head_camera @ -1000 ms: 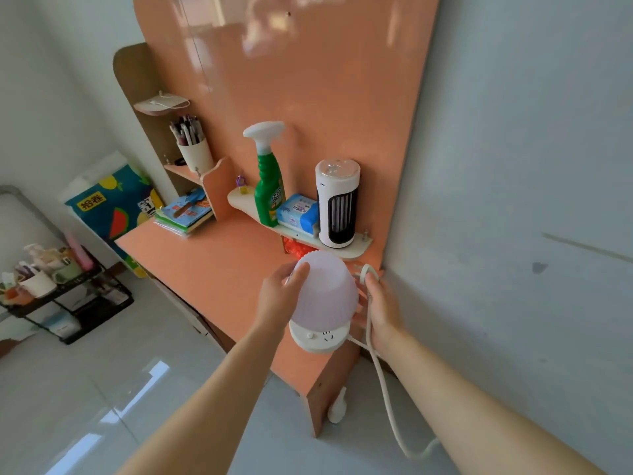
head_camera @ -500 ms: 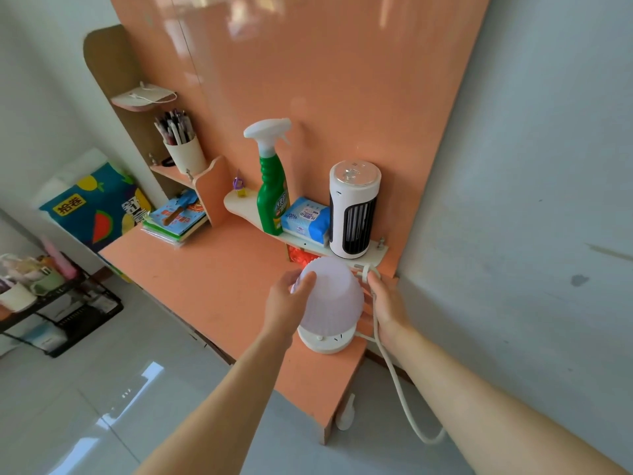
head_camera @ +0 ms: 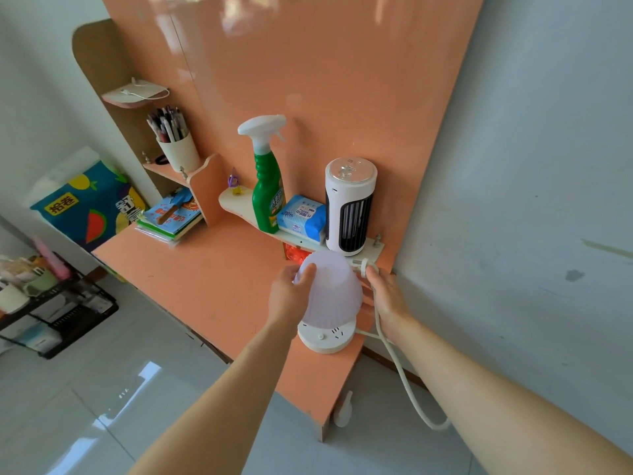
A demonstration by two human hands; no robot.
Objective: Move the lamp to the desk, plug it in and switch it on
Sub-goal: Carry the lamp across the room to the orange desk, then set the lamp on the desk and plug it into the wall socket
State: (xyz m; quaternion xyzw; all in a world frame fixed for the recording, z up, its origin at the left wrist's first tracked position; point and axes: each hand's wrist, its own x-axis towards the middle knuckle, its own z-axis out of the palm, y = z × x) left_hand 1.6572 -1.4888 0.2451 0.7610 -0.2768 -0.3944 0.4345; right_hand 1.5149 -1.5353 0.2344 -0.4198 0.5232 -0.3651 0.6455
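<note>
A small white lamp (head_camera: 331, 296) with a ribbed pale shade and a round base stands on the orange desk (head_camera: 191, 279), near its right front corner. My left hand (head_camera: 289, 296) grips the shade's left side. My right hand (head_camera: 385, 296) is against the shade's right side and holds the lamp's white cord (head_camera: 407, 382) with the plug (head_camera: 361, 264) at my fingertips. The cord loops down past the desk edge beside my right forearm.
A low shelf just behind the lamp carries a green spray bottle (head_camera: 267, 186), a blue tissue pack (head_camera: 301, 217) and a white tower fan (head_camera: 349, 207). Books (head_camera: 169, 214) and a pen cup (head_camera: 178, 149) sit at the left. A grey wall is at the right, a black rack (head_camera: 51, 303) at far left.
The lamp has moved forward over the desk and come down onto the desktop near the right corner. Both hands stay on it, the cord still in the right one.
</note>
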